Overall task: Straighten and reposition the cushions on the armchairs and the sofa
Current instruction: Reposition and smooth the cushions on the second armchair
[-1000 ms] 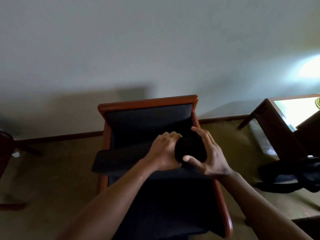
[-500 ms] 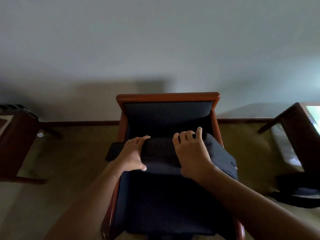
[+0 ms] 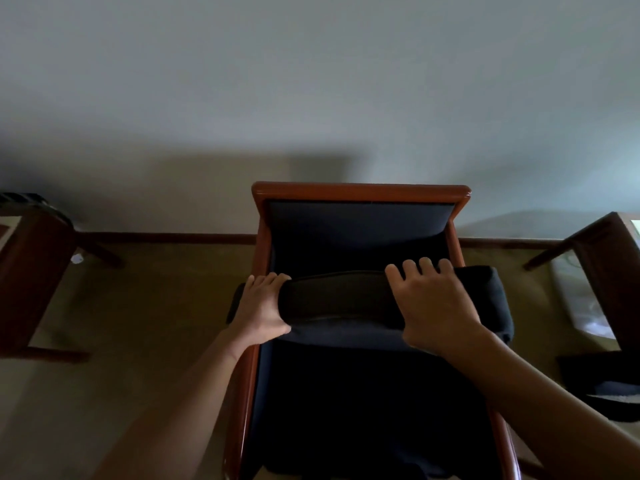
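A wooden-framed armchair [image 3: 360,189] with dark blue upholstery stands against the wall in front of me. A dark cushion [image 3: 339,296] lies crosswise over the seat, with its ends sticking out past both armrests. My left hand [image 3: 261,308] grips the cushion's left part, fingers curled over its far edge. My right hand [image 3: 431,303] lies on the cushion's right part with fingers over the far edge. The seat below is dark and hard to read.
A dark wooden table [image 3: 31,271] stands on the left, another wooden table [image 3: 602,251] on the right. A dark bag [image 3: 602,386] lies on the carpet [image 3: 145,306] at the right. The wall runs close behind the chair.
The view has shifted so the chair sits more centred. Both hands have spread apart along the cushion, which has swung from sticking out left to lying across both armrests.
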The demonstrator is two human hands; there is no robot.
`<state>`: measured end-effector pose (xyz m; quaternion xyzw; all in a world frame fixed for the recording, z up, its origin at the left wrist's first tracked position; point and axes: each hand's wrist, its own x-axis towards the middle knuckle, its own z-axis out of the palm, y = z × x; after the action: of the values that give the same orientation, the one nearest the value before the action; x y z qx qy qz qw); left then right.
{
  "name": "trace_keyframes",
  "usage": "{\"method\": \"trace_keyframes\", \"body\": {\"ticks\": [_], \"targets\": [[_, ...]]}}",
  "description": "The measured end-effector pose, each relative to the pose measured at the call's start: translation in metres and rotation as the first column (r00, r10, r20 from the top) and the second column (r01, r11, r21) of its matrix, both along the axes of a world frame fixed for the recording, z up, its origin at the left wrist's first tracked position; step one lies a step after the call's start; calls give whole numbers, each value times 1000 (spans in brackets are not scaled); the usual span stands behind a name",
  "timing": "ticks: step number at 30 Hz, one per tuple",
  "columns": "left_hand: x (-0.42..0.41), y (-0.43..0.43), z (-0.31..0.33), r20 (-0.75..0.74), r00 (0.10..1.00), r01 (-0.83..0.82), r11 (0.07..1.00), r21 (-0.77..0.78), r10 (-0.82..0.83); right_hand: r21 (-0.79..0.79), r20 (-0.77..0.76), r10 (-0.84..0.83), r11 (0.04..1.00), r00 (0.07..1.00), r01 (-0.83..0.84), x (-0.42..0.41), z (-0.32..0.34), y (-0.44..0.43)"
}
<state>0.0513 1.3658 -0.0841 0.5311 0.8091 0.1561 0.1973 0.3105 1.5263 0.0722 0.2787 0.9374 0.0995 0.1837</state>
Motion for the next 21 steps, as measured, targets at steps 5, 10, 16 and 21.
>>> {"method": "trace_keyframes", "body": {"ticks": [5,10,16,21], "targets": [[-24,20,49,-155,988,35,998,43,-28,58,-122,-30,998,992,37,0,7,26],[-34,54,91,-299,948,109,994,-11,-108,30,-240,-47,998,970,55,6,2,72],[-24,108,75,-363,920,127,989,-77,-147,-80,-252,-82,995,964,64,18,-45,127],[-30,139,36,-333,930,111,982,-153,-157,-143,-214,-84,988,973,54,8,-97,165]]}}
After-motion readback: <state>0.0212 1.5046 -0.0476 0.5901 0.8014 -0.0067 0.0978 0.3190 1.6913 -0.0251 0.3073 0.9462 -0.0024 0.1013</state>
